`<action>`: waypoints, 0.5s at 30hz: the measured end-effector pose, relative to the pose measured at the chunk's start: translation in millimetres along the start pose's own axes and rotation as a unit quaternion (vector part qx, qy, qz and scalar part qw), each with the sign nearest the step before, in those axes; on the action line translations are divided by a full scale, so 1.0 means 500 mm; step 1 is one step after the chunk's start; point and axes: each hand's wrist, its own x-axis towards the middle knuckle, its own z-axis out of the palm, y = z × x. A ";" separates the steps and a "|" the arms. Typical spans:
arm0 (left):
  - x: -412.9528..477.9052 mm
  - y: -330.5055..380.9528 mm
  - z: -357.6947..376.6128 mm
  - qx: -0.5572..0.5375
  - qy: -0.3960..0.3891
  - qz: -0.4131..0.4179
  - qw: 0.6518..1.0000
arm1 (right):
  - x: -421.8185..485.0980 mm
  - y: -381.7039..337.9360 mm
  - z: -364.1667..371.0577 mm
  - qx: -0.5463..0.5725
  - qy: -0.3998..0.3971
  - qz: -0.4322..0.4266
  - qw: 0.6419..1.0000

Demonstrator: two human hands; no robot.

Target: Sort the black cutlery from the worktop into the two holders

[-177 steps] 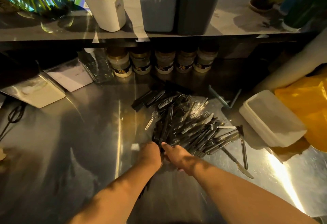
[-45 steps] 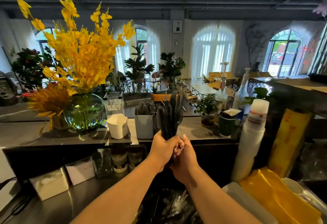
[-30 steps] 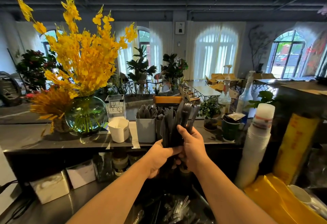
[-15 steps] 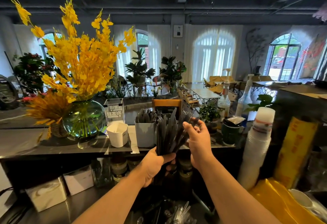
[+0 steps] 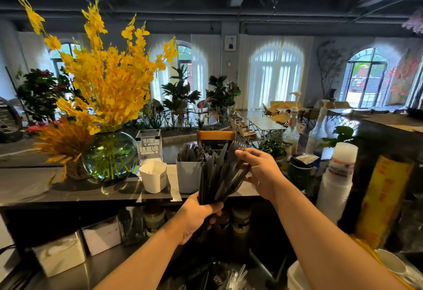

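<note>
Left hand (image 5: 196, 216) grips the bundle (image 5: 217, 175) of black cutlery by its handles, just right of the grey holder (image 5: 188, 178). Right hand (image 5: 261, 173) pinches the fan's outer pieces. Sorting step, I'd say. Next: draw one kind free and drop it into its matching holder.
</note>
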 end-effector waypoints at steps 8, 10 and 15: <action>0.007 -0.011 -0.019 0.000 0.024 -0.008 1.000 | 0.027 -0.018 0.015 0.040 0.036 -0.033 0.998; 0.011 -0.014 -0.024 -0.012 0.028 -0.005 1.000 | 0.041 -0.018 0.016 0.093 0.087 -0.036 0.991; 0.021 -0.024 -0.045 -0.027 0.094 -0.017 0.995 | 0.074 -0.029 0.014 0.269 0.161 -0.014 0.949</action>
